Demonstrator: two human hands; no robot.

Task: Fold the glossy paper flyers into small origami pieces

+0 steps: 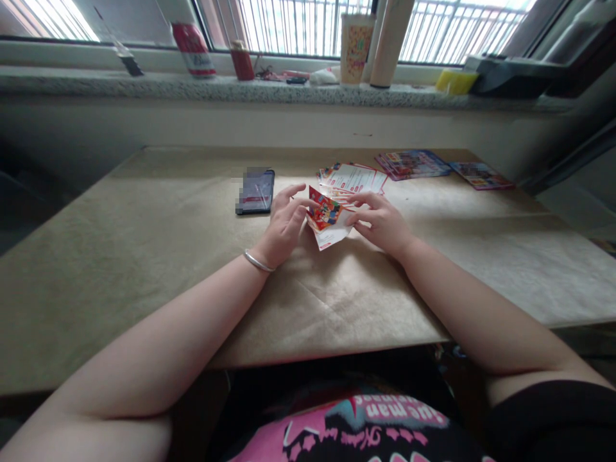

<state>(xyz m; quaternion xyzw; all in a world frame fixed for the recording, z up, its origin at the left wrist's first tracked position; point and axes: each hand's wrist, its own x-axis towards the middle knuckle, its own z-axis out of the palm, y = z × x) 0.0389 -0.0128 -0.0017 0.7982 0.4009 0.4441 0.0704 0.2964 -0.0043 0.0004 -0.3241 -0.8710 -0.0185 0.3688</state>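
Between my two hands is a folded leaflet (328, 218), red with colourful cartoon figures on one panel and white on the other. My left hand (287, 221), with a silver bangle at the wrist, pinches its left edge. On the other side my right hand (378, 221) grips the white panel between thumb and fingers. Just beyond lies a fanned stack of white, red-edged leaflets (359, 178), partly hidden by my right fingers and the held one. A dark phone (258, 191) rests flat to the left of my left hand.
Colourful booklets (416, 164) lie at the back right, with another booklet (482, 175) beside them. A cloth covers the table (144, 256). Along the windowsill (289, 94) stand a red-and-white can (193, 50), a red bottle (241, 61), a patterned cup (355, 51) and a yellow item (456, 81).
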